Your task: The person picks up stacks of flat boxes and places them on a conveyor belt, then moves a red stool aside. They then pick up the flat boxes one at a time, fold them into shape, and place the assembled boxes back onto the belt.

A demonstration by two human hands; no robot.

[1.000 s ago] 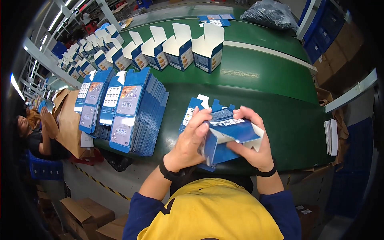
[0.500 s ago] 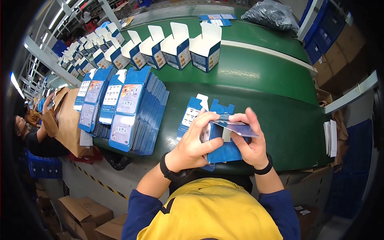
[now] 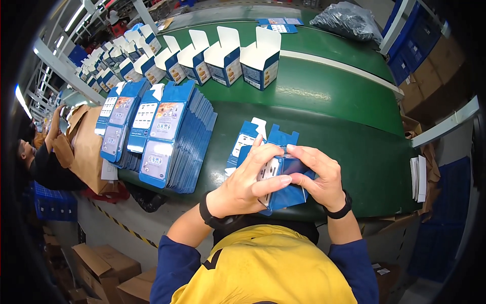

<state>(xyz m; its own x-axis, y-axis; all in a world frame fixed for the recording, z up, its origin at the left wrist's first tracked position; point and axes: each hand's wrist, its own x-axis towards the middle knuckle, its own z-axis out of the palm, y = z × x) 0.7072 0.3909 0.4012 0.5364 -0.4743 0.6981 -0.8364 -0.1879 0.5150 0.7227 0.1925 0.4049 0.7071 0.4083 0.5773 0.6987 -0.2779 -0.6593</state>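
A small blue carton (image 3: 289, 197), partly folded, is held between my hands just in front of my body. My left hand (image 3: 245, 185) grips its left side, thumb pressed along the upper edge. Across from it, my right hand (image 3: 324, 177) pinches the carton's flap at the right with thumb and fingers. The flap lies down over the opening; the fingers hide part of it. Behind and under it, a flat blue carton blank (image 3: 244, 139) with a white tab rests on the green table (image 3: 374, 177).
Two stacks of flat cartons, one nearer (image 3: 174, 142) and one farther left (image 3: 121, 121), stand to my left. A row of open-topped cartons (image 3: 260, 63) lines the green conveyor (image 3: 329, 83). A black plastic bag (image 3: 347, 20) lies at the far right. Another person (image 3: 43, 157) is at the left.
My right hand has brought the carton's flap down over the opening, which showed before. The right fingers have closed in toward the left hand.
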